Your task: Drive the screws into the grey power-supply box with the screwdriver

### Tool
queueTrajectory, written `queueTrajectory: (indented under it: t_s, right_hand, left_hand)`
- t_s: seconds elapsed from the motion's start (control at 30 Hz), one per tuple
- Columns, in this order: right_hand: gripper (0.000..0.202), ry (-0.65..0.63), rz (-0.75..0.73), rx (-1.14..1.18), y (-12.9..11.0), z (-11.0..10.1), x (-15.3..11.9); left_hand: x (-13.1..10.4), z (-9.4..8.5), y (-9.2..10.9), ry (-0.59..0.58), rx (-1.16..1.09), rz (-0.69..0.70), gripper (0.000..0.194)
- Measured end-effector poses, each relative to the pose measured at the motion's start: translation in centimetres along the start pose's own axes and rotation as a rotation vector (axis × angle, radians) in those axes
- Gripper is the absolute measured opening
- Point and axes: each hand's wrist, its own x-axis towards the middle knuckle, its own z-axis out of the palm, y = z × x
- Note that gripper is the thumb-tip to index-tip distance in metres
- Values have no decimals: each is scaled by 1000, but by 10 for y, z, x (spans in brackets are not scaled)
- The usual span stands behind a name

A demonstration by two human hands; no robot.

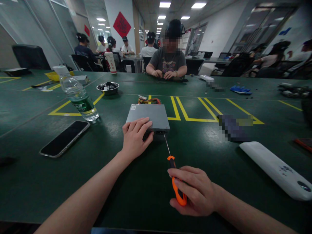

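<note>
A grey metal computer power supply [152, 113] lies flat on the green table in front of me, its bundle of coloured cables [149, 100] at the far side. My left hand [136, 136] grips its near left part, fingers over the top and thumb against the front face. In my right hand [195, 188] is a screwdriver [171, 161] with an orange and black handle. Its thin shaft points away from me, and the tip meets the near right part of the front face. Whether the tip sits in a screw is too small to tell.
A water bottle [81, 100] and a phone [64, 139] are on the left, with a metal bowl of small dark parts [107, 88] behind. To the right lie a dark blurred object [231, 127] and a long white device [275, 169]. A person [168, 55] sits opposite.
</note>
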Motion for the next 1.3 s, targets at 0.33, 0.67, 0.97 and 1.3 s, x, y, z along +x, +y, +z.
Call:
queueTrajectory:
  t_s: [0.33,0.67,0.97,1.3]
  right_hand:
    - [31,-79,35,86,0,10,8]
    - [23,-94,55,14,-5,12,11]
    - [13,-203,-27,-109,-8,17,13]
    - [31,-323,174,42,-14,-2,24]
  left_hand:
    - [0,-1,0,1,-13,2,29]
    - [0,-1,-1,-8,-19,-9,29]
    - [0,-2,0,-10,-21,-11,28]
    - [-1,-6,0,-22,-26,-7,28]
